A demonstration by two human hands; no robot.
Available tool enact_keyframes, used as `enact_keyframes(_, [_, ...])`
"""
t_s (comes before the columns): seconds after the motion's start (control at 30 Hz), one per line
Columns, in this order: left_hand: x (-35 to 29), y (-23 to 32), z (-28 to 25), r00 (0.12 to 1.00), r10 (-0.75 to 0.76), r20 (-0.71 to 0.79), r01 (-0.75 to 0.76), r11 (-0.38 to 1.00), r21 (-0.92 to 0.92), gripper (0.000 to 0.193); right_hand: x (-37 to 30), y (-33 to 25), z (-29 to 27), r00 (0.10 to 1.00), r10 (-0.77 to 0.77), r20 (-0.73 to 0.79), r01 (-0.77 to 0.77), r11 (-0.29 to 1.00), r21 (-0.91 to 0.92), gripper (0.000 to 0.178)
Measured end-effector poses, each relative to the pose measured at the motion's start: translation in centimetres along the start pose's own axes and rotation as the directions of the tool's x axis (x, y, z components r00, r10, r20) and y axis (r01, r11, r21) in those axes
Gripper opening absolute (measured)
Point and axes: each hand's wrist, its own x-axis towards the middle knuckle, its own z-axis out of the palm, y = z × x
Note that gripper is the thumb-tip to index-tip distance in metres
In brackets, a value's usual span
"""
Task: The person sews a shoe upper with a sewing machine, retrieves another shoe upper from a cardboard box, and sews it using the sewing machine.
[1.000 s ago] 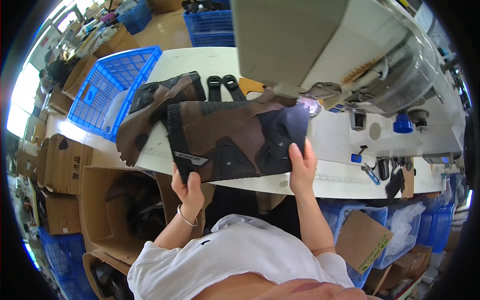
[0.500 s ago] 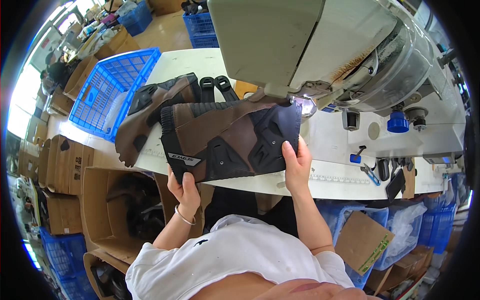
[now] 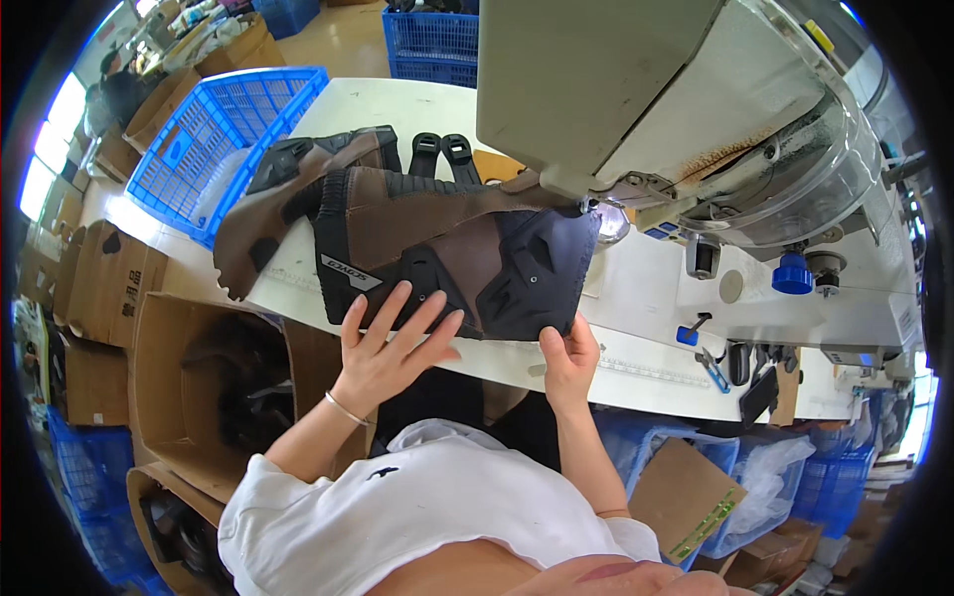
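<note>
A brown and black boot upper [image 3: 417, 238] with moulded black guards lies flat at the table's near edge, its far right corner under the head of a sewing machine [image 3: 596, 89]. My left hand [image 3: 390, 353] rests on its near edge, fingers spread over a black guard. At the near right corner my right hand [image 3: 570, 368] grips the upper, thumb on top and other fingers partly hidden beneath. Behind it to the left lies another brown and black boot [image 3: 263, 214] with a lugged sole. Two black buckle straps [image 3: 459, 159] stick up behind the upper.
A blue crate [image 3: 199, 149] stands left of the white table [image 3: 363, 104]. An open cardboard box [image 3: 164, 387] holding dark items sits below left. Blue-handled snips [image 3: 714, 372] and other tools lie on the right. Plastic-lined blue bins [image 3: 720, 517] stand below right.
My left hand has let go of the upper's near left corner, moved right and spread its fingers on it. My right hand has slid down to the near right corner. The view has shifted slightly.
</note>
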Motion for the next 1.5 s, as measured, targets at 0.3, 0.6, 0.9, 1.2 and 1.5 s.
enact_keyframes(0.3, [2.1, -0.8, 1.1, 0.982, 0.107, -0.158, -0.083, 0.986, 0.146, 0.024, 1.0, -0.4, 0.3, 0.997, 0.002, -0.080, -0.003, 1.000, -0.009, 0.025])
enact_keyframes(0.6, [5.7, -1.9, 1.0, 0.975, 0.120, -0.189, -0.113, 0.992, 0.048, 0.020, 3.8, -2.0, 1.0, 0.994, -0.041, -0.101, 0.041, 0.999, -0.001, 0.023])
enact_keyframes(0.9, [9.6, -4.0, 1.4, 0.986, 0.109, -0.129, -0.125, 0.984, -0.125, 0.041, 5.7, -2.0, 0.5, 0.989, -0.126, -0.076, 0.106, 0.969, -0.225, 0.025])
enact_keyframes(1.2, [12.7, -5.0, 2.0, 0.986, 0.117, -0.115, -0.131, 0.983, -0.125, 0.035, 4.3, -0.5, -0.5, 0.958, -0.253, -0.133, 0.148, 0.837, -0.527, 0.022])
enact_keyframes(1.5, [13.7, -5.3, 1.8, 0.987, 0.093, -0.132, -0.112, 0.983, -0.144, 0.037, 2.7, 0.6, -1.5, 0.982, -0.109, -0.152, 0.033, 0.899, -0.436, 0.024])
